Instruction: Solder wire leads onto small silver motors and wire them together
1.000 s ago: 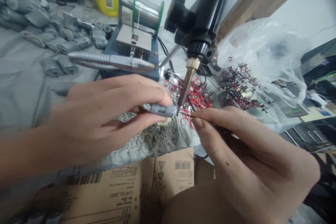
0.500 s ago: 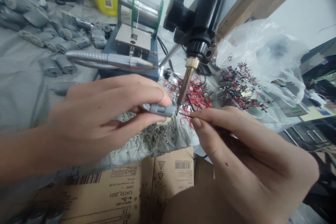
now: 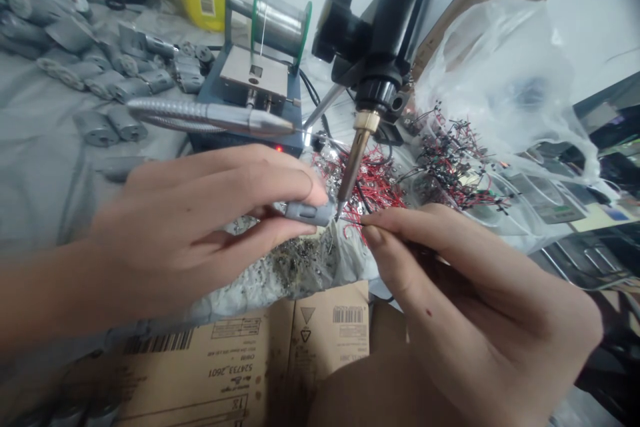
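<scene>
Between thumb and fingers, my left hand [image 3: 215,213] grips a small grey electric motor [image 3: 309,213], its end facing right. My right hand [image 3: 450,280] pinches a thin dark wire [image 3: 353,221], whose tip reaches toward that motor end. Just above the gap sits the tip of a soldering iron [image 3: 355,157], clamped pointing down in a black stand [image 3: 383,33]. Whether tip, wire and motor actually touch I cannot tell. From the left, a silver solder feed tube [image 3: 240,117] points its nozzle toward the iron.
Behind, a solder feeder [image 3: 255,77] carries a solder spool [image 3: 280,20]. Several grey motors [image 3: 95,70] lie at the left. Red wires [image 3: 377,180] and a tangle of black and red wires [image 3: 450,167] lie beyond my hands, beside a plastic bag [image 3: 505,73]. Cardboard [image 3: 200,373] is below.
A red light now shows on the solder feeder. The plastic bag at the right has shifted and puffed up. My hands, motor and wire stay nearly in place.
</scene>
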{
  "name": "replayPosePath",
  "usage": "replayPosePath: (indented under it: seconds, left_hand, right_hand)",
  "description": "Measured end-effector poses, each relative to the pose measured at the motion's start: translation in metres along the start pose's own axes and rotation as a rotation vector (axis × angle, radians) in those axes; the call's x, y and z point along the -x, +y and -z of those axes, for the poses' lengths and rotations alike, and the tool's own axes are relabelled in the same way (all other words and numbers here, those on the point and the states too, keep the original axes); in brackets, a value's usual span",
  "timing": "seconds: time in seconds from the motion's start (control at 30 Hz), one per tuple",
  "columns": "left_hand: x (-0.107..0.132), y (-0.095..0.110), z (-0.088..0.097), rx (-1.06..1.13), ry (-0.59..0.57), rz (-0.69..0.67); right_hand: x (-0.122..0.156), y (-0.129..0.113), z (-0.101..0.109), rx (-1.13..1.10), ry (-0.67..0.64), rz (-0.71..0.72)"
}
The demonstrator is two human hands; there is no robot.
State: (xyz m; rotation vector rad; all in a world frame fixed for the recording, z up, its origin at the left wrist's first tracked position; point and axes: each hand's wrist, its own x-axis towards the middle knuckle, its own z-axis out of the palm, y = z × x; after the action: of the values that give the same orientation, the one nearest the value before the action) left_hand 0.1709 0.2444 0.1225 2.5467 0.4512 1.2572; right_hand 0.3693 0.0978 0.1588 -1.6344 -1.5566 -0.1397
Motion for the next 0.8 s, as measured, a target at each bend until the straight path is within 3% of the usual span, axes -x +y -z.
replayPosePath:
  seconds: [0.8]
  left_hand:
    - [-0.0003, 0.0017, 0.0016, -0.017, -0.026, 0.004]
  right_hand:
    - [0.0001, 0.0027, 0.0013, -0.053, -0.041, -0.025]
